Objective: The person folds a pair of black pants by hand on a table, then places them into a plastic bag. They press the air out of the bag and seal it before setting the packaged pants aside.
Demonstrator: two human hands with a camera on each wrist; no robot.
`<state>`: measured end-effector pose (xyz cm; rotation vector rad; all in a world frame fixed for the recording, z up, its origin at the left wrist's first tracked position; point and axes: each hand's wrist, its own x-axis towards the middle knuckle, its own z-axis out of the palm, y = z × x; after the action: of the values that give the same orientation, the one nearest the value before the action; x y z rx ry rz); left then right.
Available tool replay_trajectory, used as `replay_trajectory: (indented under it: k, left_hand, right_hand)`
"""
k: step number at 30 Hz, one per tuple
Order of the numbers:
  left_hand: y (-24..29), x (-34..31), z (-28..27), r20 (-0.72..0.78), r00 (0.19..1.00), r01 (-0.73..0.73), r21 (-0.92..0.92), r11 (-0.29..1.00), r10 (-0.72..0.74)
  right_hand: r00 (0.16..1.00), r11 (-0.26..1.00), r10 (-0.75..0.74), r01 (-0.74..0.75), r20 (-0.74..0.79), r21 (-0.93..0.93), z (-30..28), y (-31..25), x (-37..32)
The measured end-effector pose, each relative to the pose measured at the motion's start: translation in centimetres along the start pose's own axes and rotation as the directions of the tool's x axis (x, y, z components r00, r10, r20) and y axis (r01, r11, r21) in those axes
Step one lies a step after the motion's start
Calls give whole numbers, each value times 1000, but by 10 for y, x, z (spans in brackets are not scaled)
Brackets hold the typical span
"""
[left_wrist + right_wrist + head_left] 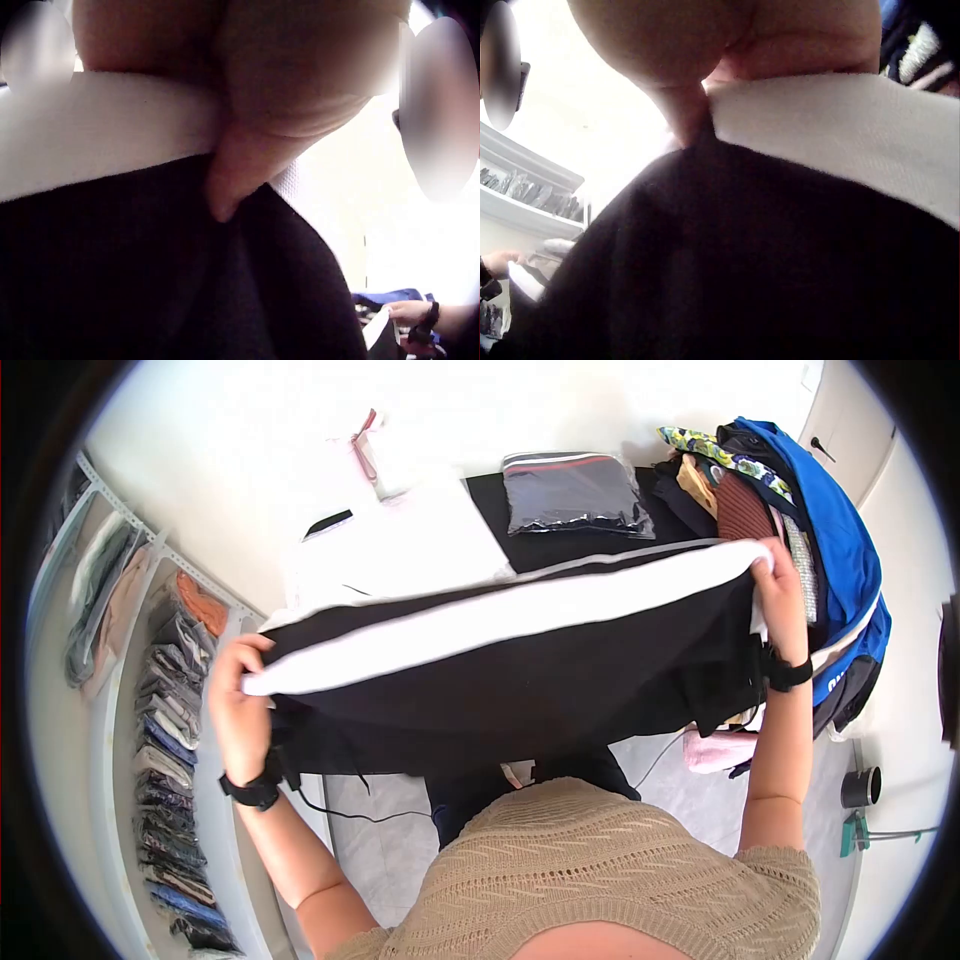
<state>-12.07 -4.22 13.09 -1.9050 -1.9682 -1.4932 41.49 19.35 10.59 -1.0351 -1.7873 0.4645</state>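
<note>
A black garment (520, 680) with a broad white band (520, 607) is stretched wide in front of the body. My left hand (240, 705) pinches the band's left end; in the left wrist view the thumb (229, 184) lies over the black cloth just below the white. At the other end, higher in the head view, my right hand (785, 600) grips the band's right end. Its thumb (679, 112) presses on the cloth edge in the right wrist view. Below the band the black fabric hangs down, covering much of the table's near side.
Behind the garment, a folded dark item in a clear bag (578, 495) lies beside white sheets (400, 545). A heap of clothes with a blue jacket (835, 530) rises at right. Shelves of bagged clothes (170, 760) line the left. A cable (370, 818) trails near the left wrist.
</note>
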Motion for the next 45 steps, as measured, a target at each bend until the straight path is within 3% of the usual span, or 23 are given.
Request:
replay_trajectory:
  k: [1,3,5,7,10,12,13,15,16,19,21,23,26,29,31,33,36,37,38,39,42,44,45]
  left_hand:
    - [0,-7,9,80,997,-23,48,999,19]
    - [-11,-24,28,169,985,15,64,998,-26]
    - [-21,-42,39,163,985,36,148,988,-60]
    - [-16,-62,43,29,997,54,467,882,-76]
    - [-22,-102,40,-166,978,201,560,804,-128]
    - [-32,-134,40,-393,885,391,331,859,-251]
    - [-37,-149,41,-375,877,412,267,871,-300]
    - [-34,-164,44,-353,741,640,113,760,-571]
    - [-35,-168,47,-364,733,647,117,753,-574]
    - [-48,-165,52,-293,705,643,-121,756,-646]
    - [-60,-147,56,-247,776,500,-320,805,-580]
    - [-71,-128,55,-350,795,429,-253,867,-496]
    - [-79,-113,44,-364,789,540,28,841,-494]
    - [-71,-101,27,-484,776,418,-86,904,-405]
    - [-40,-87,15,-624,630,316,-338,886,-463]
    - [-35,-79,-8,-690,620,101,-402,910,-374]
    - [-17,-69,-21,-720,603,40,-404,914,-344]
    - [-22,-66,-27,-729,665,82,-145,986,-162]
    - [-26,-62,-30,-684,729,99,127,987,15]
    - [-23,-53,-18,-679,718,190,-19,982,-152]
    - [-59,-45,1,-353,898,368,274,888,-263]
    - [-64,-42,17,0,891,423,363,830,-454]
    - [-65,-40,22,189,829,439,364,821,-527]
  right_hand:
    - [994,998,-36,41,106,-48,6,6,-5]
    - [969,995,91,-78,229,-64,19,16,-22]
    - [958,985,159,-138,240,-101,30,26,-36]
    - [915,943,322,-288,244,-165,29,38,-49]
    - [960,959,224,-187,169,-213,21,60,-77]
    - [942,935,290,-241,169,-261,14,52,-91]
    - [934,926,308,-250,182,-284,12,49,-99]
    - [935,933,313,-271,163,-239,15,50,-115]
    - [951,938,264,-213,161,-275,19,49,-119]
    - [953,910,286,-236,103,-340,24,70,-121]
    - [952,926,300,-276,56,-258,25,66,-114]
    - [920,928,366,-348,142,-136,17,66,-106]
    - [917,919,363,-382,166,99,6,46,-93]
    - [948,910,296,-317,118,268,-10,39,-89]
    - [942,830,336,-305,18,468,-27,49,-92]
    - [966,759,257,-191,-16,622,-33,35,-88]
    - [952,739,305,-219,-26,637,-38,26,-88]
    - [970,733,235,-216,58,645,-37,35,-85]
    - [956,763,291,-260,44,592,-33,47,-85]
    - [938,786,345,-305,27,538,-25,50,-84]
    - [892,843,438,-451,112,292,5,73,-87]
    - [859,846,498,-511,117,153,24,86,-96]
    - [851,843,516,-524,93,119,33,92,-100]
